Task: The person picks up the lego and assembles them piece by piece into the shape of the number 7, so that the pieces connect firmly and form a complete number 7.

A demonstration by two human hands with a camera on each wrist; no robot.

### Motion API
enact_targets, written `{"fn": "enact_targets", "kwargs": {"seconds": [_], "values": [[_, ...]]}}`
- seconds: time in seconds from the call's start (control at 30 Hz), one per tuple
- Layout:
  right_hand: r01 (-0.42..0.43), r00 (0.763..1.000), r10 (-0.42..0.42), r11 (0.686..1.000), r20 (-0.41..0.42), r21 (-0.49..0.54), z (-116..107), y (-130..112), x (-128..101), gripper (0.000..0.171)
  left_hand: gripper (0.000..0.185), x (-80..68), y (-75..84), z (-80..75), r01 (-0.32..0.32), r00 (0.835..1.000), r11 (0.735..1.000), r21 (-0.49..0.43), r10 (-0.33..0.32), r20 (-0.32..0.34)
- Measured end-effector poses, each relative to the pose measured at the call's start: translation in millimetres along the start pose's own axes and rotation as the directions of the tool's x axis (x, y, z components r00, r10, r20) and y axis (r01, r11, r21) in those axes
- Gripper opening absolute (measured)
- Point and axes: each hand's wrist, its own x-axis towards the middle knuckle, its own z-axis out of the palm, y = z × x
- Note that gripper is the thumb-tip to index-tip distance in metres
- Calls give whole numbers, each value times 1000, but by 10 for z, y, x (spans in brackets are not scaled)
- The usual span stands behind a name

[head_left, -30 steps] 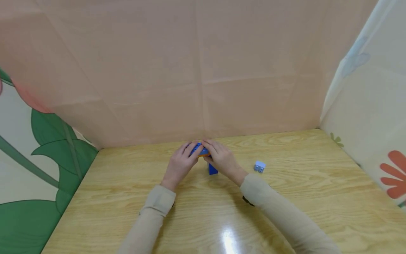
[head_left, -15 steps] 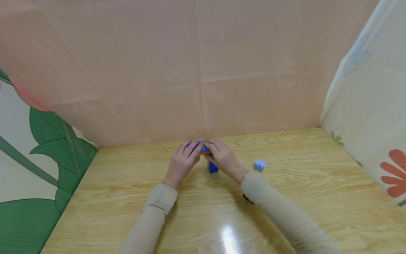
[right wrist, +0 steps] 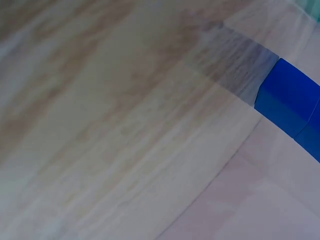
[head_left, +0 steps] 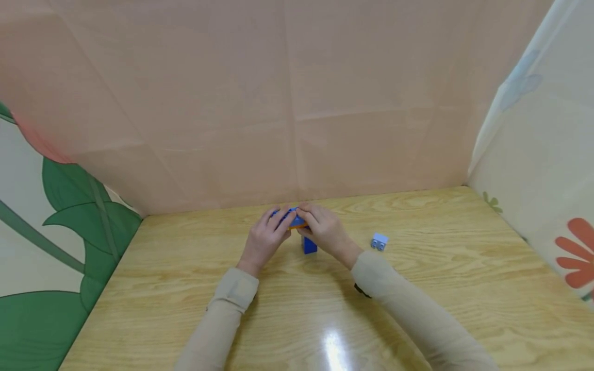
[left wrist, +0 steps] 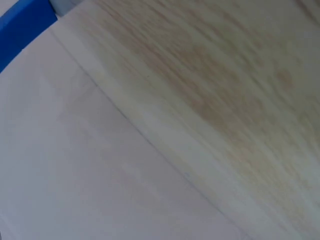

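In the head view, both hands meet over a blue toy-brick piece [head_left: 298, 219] with studs on top and an orange layer under it. My left hand [head_left: 264, 238] grips its left part, fingers over the top. On the right side, my right hand [head_left: 327, 233] holds the same piece, its fingers hiding that end. Below it a dark blue brick column [head_left: 309, 246] stands upright on the table, its upper part hidden by the right hand. The right wrist view shows this blue column [right wrist: 287, 100] at its right edge; a blue block [left wrist: 25, 30] fills the left wrist view's upper left corner.
A light blue brick [head_left: 379, 241] lies on the wooden table [head_left: 185, 268], right of the right hand, with its round studs facing the near side. A pinkish cloth wall [head_left: 223, 129] rises behind the table's far edge, and printed cloths hang at both sides.
Both hands stay at the brick piece with barely any movement. The light blue brick lies where it was.
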Motion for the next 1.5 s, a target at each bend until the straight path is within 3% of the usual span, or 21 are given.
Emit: {"fn": "enact_targets", "kwargs": {"seconds": [0.27, 0.33, 0.4, 0.43, 0.47, 0.5, 0.53, 0.6, 0.63, 0.67, 0.7, 0.77, 0.8, 0.97, 1.03, 1.1, 1.2, 1.3, 1.37, 1.43, 1.5], "values": [[-30, 999, 30, 1000, 29, 9, 6, -6, -35, 54, 60, 30, -7, -65, 14, 995, 1000, -9, -13, 100], [-34, 999, 33, 999, 38, 7, 2, -7, -43, 56, 60, 36, -9, -98, 78, 985, 993, -89, -63, 160], [-37, 998, 37, 999, 49, 2, -7, -9, -45, 57, 64, 40, -7, -137, 214, 954, 955, -204, -159, 255], [-38, 998, 38, 999, 55, -2, -14, -12, -43, 56, 66, 44, -5, -160, 305, 925, 914, -267, -219, 310], [-38, 997, 39, 999, 61, -8, -20, -14, -40, 56, 68, 42, -5, -181, 411, 884, 850, -329, -284, 370], [-39, 997, 39, 999, 68, -12, -25, -17, -37, 56, 70, 42, -4, -198, 517, 831, 767, -380, -344, 437], [-38, 997, 39, 999, 73, -17, -29, -20, -36, 55, 70, 41, -6, -209, 614, 772, 667, -422, -396, 497], [-42, 996, 44, 999, 83, -19, -30, -23, -40, 55, 66, 36, -16, -214, 765, 643, 430, -480, -468, 606], [-44, 995, 46, 999, 87, -20, -29, -24, -42, 54, 63, 36, -21, -219, 810, 585, 317, -493, -489, 647], [-47, 995, 48, 999, 89, -19, -27, -24, -45, 55, 59, 32, -27, -220, 837, 538, 222, -500, -501, 677], [-50, 995, 51, 999, 91, -15, -24, -24, -47, 54, 55, 31, -35, -219, 852, 501, 150, -501, -507, 701], [-58, 994, 58, 998, 95, -3, -24, -25, -45, 55, 50, 28, -44, -219, 865, 456, 62, -498, -513, 727], [-62, 993, 61, 998, 98, 5, -26, -25, -41, 57, 48, 29, -47, -226, 868, 442, 42, -494, -516, 733], [-110, 985, 98, 991, 142, 79, -87, -11, -15, 66, 47, 28, -61, -236, 871, 420, 14, -491, -539, 730], [-171, 973, 147, 977, 180, 128, -146, 12, -6, 64, 46, 32, -69, -243, 873, 414, 10, -488, -545, 729], [-277, 944, 233, 944, 235, 179, -226, 45, -4, 61, 46, 34, -78, -247, 877, 405, 7, -480, -546, 733], [-486, 851, 396, 843, 346, 231, -362, 127, -21, 49, 46, 29, -96, -251, 886, 390, 1, -464, -543, 744], [-667, 721, 519, 701, 460, 254, -482, 259, -83, 40, 47, 25, -111, -257, 888, 380, -13, -460, -541, 750], [-737, 650, 550, 622, 523, 262, -549, 369, -156, 36, 48, 23, -119, -258, 888, 376, -23, -460, -541, 752], [-777, 600, 554, 575, 577, 256, -619, 481, -251, 33, 49, 23, -124, -260, 888, 371, -29, -459, -544, 753], [-797, 564, 550, 557, 617, 233, -693, 585, -359, 31, 50, 22, -130, -263, 891, 363, -34, -453, -545, 756]]}}
